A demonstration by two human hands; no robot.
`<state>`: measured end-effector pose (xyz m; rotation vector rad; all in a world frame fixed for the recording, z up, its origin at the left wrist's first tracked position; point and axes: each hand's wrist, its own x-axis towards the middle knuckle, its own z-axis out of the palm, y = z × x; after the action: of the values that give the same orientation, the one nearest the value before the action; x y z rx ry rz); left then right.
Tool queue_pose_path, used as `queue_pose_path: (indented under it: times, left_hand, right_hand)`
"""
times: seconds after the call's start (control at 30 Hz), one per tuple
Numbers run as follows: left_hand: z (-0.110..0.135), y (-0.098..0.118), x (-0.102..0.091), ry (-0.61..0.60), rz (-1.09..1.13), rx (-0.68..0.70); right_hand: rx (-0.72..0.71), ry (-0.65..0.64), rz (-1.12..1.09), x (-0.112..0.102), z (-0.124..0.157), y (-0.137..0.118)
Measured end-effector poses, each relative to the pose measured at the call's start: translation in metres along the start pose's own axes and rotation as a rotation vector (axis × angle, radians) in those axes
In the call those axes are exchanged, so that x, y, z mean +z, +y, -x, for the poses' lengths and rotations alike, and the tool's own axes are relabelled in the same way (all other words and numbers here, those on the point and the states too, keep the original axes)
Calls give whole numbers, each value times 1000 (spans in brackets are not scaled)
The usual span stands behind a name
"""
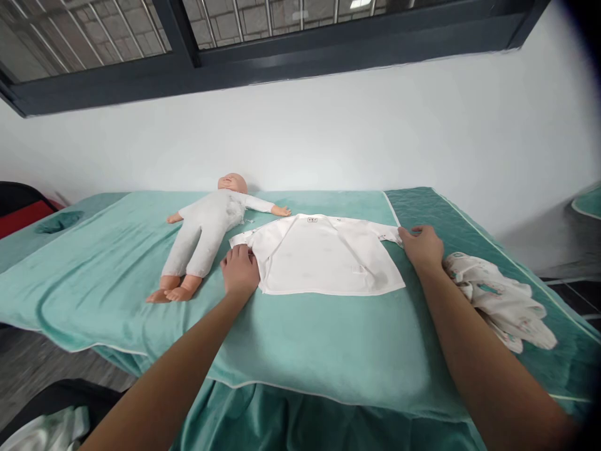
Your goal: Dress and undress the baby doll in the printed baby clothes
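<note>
A small white baby shirt lies spread flat on the green bed cover, its sleeves reaching out to both sides and a small label at the neck. My left hand is closed at the shirt's left edge, just below the left sleeve; its fingertips are partly hidden. At the other side, my right hand pinches the end of the right sleeve between thumb and fingers. To the left of the shirt a baby doll with a white cloth body lies on its back, one hand close to the shirt's shoulder.
A crumpled printed white cloth rests right of my right forearm. The green cover spreads over the bed, which stands against a white wall below a dark-framed window. A black and red object is at far left.
</note>
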<state>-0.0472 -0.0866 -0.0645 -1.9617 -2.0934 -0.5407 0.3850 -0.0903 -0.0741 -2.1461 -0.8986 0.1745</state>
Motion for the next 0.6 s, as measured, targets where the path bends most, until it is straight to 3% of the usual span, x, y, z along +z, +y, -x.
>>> queue_pose_path:
  times: [0.33,0.6]
  left_hand:
    - [0,1,0,-23,8,-20]
    - [1,0,-1,-7,2,2]
  right_hand:
    - [-56,-25,127,6,5,11]
    - [-127,61,-403,8,0,19]
